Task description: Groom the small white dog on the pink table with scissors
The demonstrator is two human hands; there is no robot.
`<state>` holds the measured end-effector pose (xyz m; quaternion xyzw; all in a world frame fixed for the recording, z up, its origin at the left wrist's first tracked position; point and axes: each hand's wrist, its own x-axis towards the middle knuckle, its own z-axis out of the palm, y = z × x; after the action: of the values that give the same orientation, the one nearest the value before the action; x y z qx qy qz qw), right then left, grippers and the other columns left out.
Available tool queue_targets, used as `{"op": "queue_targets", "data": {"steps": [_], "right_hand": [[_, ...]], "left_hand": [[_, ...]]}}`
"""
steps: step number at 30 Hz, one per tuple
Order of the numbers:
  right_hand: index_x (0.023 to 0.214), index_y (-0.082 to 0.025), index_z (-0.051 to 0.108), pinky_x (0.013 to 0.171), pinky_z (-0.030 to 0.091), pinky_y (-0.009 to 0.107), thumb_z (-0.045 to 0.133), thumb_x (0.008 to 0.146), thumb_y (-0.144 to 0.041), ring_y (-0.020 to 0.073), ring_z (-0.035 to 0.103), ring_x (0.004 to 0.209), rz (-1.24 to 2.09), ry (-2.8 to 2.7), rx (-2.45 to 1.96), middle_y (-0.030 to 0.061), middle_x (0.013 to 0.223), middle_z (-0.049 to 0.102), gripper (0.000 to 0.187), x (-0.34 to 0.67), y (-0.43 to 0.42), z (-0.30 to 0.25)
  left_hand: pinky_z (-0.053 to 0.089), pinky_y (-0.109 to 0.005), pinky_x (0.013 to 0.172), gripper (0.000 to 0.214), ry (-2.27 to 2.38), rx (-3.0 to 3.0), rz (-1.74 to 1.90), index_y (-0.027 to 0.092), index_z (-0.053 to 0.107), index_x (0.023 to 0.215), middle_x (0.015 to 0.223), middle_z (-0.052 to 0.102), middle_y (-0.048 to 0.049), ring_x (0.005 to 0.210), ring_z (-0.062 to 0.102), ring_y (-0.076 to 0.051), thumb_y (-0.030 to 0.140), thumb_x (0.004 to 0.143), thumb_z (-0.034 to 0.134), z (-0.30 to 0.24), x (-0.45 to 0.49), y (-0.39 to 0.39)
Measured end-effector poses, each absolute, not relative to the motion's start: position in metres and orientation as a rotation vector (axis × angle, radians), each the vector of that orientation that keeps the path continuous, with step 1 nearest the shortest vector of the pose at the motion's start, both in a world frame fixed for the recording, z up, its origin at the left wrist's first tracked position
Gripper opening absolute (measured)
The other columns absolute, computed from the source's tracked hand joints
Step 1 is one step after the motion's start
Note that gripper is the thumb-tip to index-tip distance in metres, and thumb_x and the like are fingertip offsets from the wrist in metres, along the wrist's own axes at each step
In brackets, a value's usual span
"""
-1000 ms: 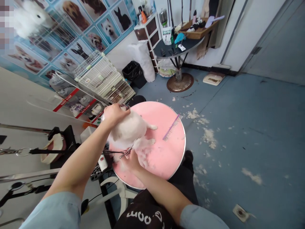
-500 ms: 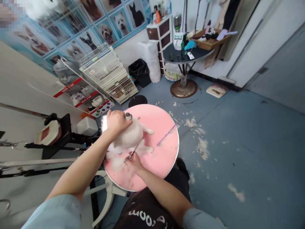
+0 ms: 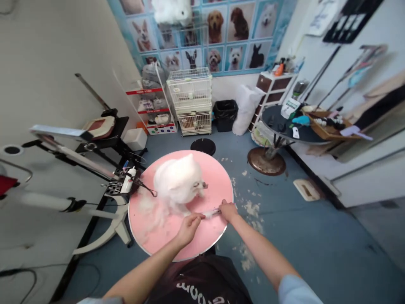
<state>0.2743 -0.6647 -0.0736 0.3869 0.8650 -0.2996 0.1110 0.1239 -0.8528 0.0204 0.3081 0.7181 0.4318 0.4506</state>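
A small white dog (image 3: 177,181) is on the round pink grooming table (image 3: 196,249), its face toward the right. In front of it, my right hand (image 3: 228,211) is closed around a thin comb (image 3: 212,212) close to the table's right edge. My left hand (image 3: 190,228) pinches at the comb's other end, where whitish hair seems to cling. Blur hides the comb's teeth, and I cannot make out scissors in either hand. Loose white fur (image 3: 150,211) lies on the table's left side, behind the dog.
A tool holder with a white bottle (image 3: 128,180) and a dark loop (image 3: 148,188) adjoins the table's left edge. Behind are a black stool (image 3: 203,146), stacked cages (image 3: 191,101) and a bin (image 3: 225,115). A dark round table (image 3: 281,122) stands right; fur clippings (image 3: 253,209) litter the floor.
My left hand has left the dog's head and come to the front. The right hand moved right from the dog's side; its scissors no longer show. The comb is off the tabletop. The view turned.
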Motion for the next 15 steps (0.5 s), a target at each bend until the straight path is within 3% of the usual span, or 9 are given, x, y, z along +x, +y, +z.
{"op": "queue_targets", "data": {"steps": [4,7,12,15], "right_hand": [[0.103,-0.014,0.072,0.088,0.044,0.043,0.059,0.077,-0.007,0.0341,0.068,0.101,-0.565,2.533,0.923,0.0232,0.115,0.065,0.03,0.267,-0.64,-0.069],[0.111,-0.013,0.068,0.085,0.046,0.039,0.067,0.069,-0.01,0.0347,0.068,0.102,-0.424,2.525,0.735,0.0209,0.111,0.069,0.042,0.261,-0.642,-0.072],[0.092,-0.024,0.071,0.089,0.043,0.031,0.066,0.074,-0.019,0.0269,0.067,0.107,-0.373,2.561,0.323,0.0053,0.102,0.075,0.019,0.27,-0.611,-0.084],[0.093,-0.024,0.071,0.088,0.043,0.032,0.06,0.08,-0.02,0.0261,0.069,0.104,-0.375,2.611,0.392,0.006,0.101,0.076,0.017,0.291,-0.546,-0.089]], "left_hand": [[0.04,-0.035,0.111,0.018,1.148,-0.16,1.44,0.022,0.067,0.097,0.122,0.067,-0.0113,0.119,0.062,-0.021,0.027,0.083,0.056,-0.048,0.139,-0.801],[0.043,-0.032,0.105,0.022,0.906,-0.426,1.651,0.019,0.064,0.105,0.117,0.068,-0.0109,0.111,0.064,-0.017,0.018,0.086,0.052,-0.07,0.123,-0.761],[0.051,-0.036,0.092,0.028,0.632,-0.579,1.969,0.022,0.058,0.119,0.103,0.07,-0.0091,0.095,0.067,-0.02,0.024,0.092,0.049,-0.095,0.102,-0.738],[0.053,-0.04,0.088,0.031,0.406,-0.6,2.174,0.022,0.058,0.12,0.103,0.071,-0.0099,0.096,0.067,-0.025,0.031,0.091,0.057,-0.104,0.098,-0.738]]}}
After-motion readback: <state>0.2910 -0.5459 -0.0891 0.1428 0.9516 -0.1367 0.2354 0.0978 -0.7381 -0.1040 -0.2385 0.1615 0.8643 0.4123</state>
